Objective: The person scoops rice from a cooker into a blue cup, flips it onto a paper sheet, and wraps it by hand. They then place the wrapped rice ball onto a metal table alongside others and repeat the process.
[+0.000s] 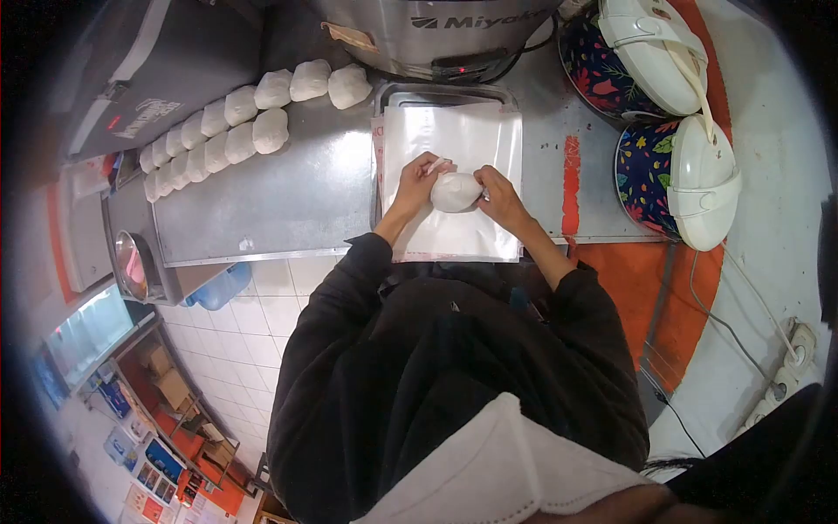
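A person in a black top stands at a metal worktop [288, 210]. Both hands are on a white lump [456, 191]. It looks wrapped in thin clear plastic. The left hand [417, 185] curls around the lump's left side, and its fingers pinch a bit of the wrap at the top. The right hand [499, 196] curls around the right side, fingers pressed against it.

The lump sits in the middle of a stack of clear sheets [454, 140]. The sheets lie on a tray [436, 90] near the front edge of the worktop, just in front of the person.

Near the back left corner of the worktop, more white lumps [236, 131] lie in two rows, close together and touching. They are well apart from the hands.

Behind the tray, at the back edge, stands a big silver cooker [436, 31]. On the right, on the floor past the worktop, stand two pots with flower patterns [646, 166]. Each has a white lid [707, 179].
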A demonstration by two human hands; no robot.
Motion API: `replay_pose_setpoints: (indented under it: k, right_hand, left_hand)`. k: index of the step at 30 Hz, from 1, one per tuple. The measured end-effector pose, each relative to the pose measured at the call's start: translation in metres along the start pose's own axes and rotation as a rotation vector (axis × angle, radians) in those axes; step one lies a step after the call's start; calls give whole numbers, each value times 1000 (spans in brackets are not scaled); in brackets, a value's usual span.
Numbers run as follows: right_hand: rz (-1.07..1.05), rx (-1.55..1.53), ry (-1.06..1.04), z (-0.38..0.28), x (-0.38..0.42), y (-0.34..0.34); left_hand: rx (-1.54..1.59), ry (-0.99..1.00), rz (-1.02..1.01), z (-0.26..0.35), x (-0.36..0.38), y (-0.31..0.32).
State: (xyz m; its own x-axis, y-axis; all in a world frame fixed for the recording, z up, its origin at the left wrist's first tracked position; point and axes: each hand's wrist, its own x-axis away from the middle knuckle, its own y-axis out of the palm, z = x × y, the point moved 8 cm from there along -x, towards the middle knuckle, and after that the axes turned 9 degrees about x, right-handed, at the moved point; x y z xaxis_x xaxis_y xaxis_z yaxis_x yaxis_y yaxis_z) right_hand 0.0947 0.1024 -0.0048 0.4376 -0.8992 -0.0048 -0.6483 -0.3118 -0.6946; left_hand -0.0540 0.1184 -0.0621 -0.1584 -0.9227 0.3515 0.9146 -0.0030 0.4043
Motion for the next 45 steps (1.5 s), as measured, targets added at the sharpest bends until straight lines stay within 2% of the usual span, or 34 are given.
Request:
replay_pose_setpoints:
  k: [1, 3, 4, 6, 7, 8, 9, 10, 11, 12, 15, 16, 17, 18, 19, 20, 21, 22, 23, 24, 25, 26, 27, 29, 30, 31, 33, 35, 37, 38, 39, 41, 43, 45]
  right_hand:
    - [45, 24, -80, -4, 1, -1]
    - [80, 65, -123, -5, 2, -1]
    - [118, 100, -162, -10, 2, -2]
    - [58, 59, -107, -8, 0, 0]
    - [0, 28, -28, -5, -2, 3]
    - [107, 26, -105, -15, -4, -6]
    - [108, 23, -124, -22, -5, -7]
    - [66, -54, 20, -15, -4, -5]
    - [22, -127, 165, -7, -4, -3]
    - [20, -125, 156, -4, -5, 0]
    - [63, -101, 220, 3, -4, 10]
    - [167, -99, 174, -6, -1, 7]
    - [272, -97, 128, -14, 1, 5]
    - [329, -244, 147, -14, 2, 11]
    - [329, -242, 144, -31, -4, 5]
    - [345, -395, 243, -35, -8, -3]
    - [358, -547, 344, -37, -8, -6]
    - [326, -751, 336, -19, -13, 8]
    - [328, -748, 337, -27, -14, 8]
    - [321, -1117, 340, -42, -19, 13]
    - [305, -1485, 330, -55, -23, 18]
    - [258, -1443, 366, -62, -25, 21]
    - [255, -1439, 362, -73, -25, 17]
    - [23, -1432, 555, -97, -23, 31]
    - [-148, -1414, 500, -102, -28, 37]
    - [-140, -1407, 488, -99, -29, 34]
    - [-351, -1145, 529, -99, -29, 37]
    - [-304, -1068, 500, -92, -47, 34]
    - [52, -379, 62, -120, -75, -18]
    - [260, -30, -14, -139, -88, -44]
    - [283, -21, -26, -164, -103, -78]
    - [27, -45, -166, -223, -130, -126]
    - [271, -12, -195, -237, -164, -195]
    - [307, 247, -177, -244, -219, -239]
  left_hand:
    - [2, 5, 4, -2, -4, 2]
    - [-401, 527, 56, 37, 2, 10]
    - [-408, 535, 71, 39, 5, 11]
    - [-509, 270, 235, 29, 6, -2]
    - [-518, 285, 253, 32, 11, -1]
    - [-474, 259, 273, 32, 17, 0]
    - [-428, 233, 290, 31, 23, -2]
    - [-430, 242, 299, 31, 32, -6]
    - [-522, 386, 231, 39, 43, 1]
    - [-613, 528, 160, 47, 55, 11]
    - [-580, 499, 227, 47, 74, 14]
    - [-597, 306, 226, 39, 73, 13]
    - [-597, 315, 231, 45, 72, 14]
    - [-475, 230, 226, 46, 68, 13]
    - [-352, 141, 217, 42, 64, 10]
    - [-116, 67, 192, 28, 51, 1]
    - [-111, 68, 190, 41, 54, 4]
    - [-82, 76, 140, 68, 61, 15]
    - [-54, 83, 89, 90, 67, 22]
    - [-53, 83, 86, 102, 71, 21]
    - [-214, 187, 14, 121, 74, 26]
    - [-374, 294, -56, 135, 77, 31]
    - [-372, 299, -54, 139, 78, 28]
    - [-452, 563, -172, 162, 90, 35]
    - [-481, 587, -212, 167, 92, 35]
    - [-480, 600, -220, 172, 96, 35]
    - [-382, 381, -252, 165, 94, 36]
    - [-324, 393, -233, 170, 95, 32]
    - [-261, 331, -172, 178, 91, 18]
    - [-301, 408, -112, 192, 92, 12]
    - [-306, 429, -127, 200, 88, 5]
    - [-522, 381, 235, 213, 71, -46]
    - [-524, 303, 335, 215, 41, -97]
    - [-574, 226, 330, 197, 7, -139]
